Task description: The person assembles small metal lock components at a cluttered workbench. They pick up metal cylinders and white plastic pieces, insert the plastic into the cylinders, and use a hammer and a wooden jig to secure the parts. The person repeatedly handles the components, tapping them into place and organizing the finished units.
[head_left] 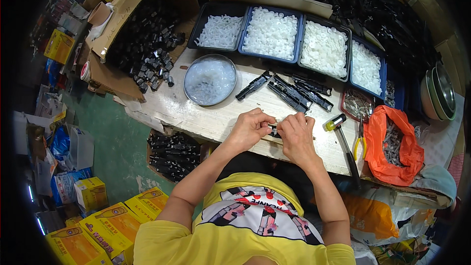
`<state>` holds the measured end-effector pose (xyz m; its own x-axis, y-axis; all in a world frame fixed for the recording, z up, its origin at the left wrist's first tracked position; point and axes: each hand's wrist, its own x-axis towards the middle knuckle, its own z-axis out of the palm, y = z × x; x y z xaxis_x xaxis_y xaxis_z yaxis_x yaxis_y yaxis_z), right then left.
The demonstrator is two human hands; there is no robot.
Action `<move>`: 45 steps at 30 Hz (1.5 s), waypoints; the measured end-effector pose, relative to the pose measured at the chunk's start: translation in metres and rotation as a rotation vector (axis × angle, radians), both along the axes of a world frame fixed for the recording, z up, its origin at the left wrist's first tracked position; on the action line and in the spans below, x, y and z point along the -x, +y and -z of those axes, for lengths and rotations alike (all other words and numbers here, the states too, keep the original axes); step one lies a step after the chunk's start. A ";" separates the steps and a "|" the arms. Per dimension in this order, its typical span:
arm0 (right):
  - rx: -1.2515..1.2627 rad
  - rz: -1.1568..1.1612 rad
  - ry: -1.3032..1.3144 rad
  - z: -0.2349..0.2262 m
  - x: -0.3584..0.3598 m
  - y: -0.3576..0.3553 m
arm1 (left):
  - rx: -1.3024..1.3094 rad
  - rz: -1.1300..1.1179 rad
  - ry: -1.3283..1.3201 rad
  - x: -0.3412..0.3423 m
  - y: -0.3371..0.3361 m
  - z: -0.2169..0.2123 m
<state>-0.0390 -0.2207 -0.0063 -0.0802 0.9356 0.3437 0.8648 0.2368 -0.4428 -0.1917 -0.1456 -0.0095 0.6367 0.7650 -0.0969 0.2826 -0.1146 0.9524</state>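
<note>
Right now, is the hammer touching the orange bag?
Apart. The head view shows bare tabletop and yellow-handled pliers between the hammer and the orange bag.

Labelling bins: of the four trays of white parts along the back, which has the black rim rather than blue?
The leftmost tray, next to the cardboard box of black parts. Its rim is black; the other three have blue rims.

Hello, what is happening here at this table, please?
A person in a yellow shirt works at a wooden bench. The left hand and the right hand hold together a small black part between the fingertips. Finished-looking long black pieces lie behind the hands, beside a round metal bowl. Four trays of white parts stand further back. A small hammer and an orange bag lie to the right.
</note>
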 end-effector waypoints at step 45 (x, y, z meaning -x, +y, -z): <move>0.033 0.626 0.817 0.004 -0.169 -0.009 | 0.437 0.037 -0.416 -0.133 0.094 -0.057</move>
<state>0.1297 -0.2301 -0.0108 0.6712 0.7397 0.0481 0.2614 -0.1755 -0.9491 -0.0592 -0.0520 0.0479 0.7140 0.6871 -0.1346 -0.1203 0.3099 0.9431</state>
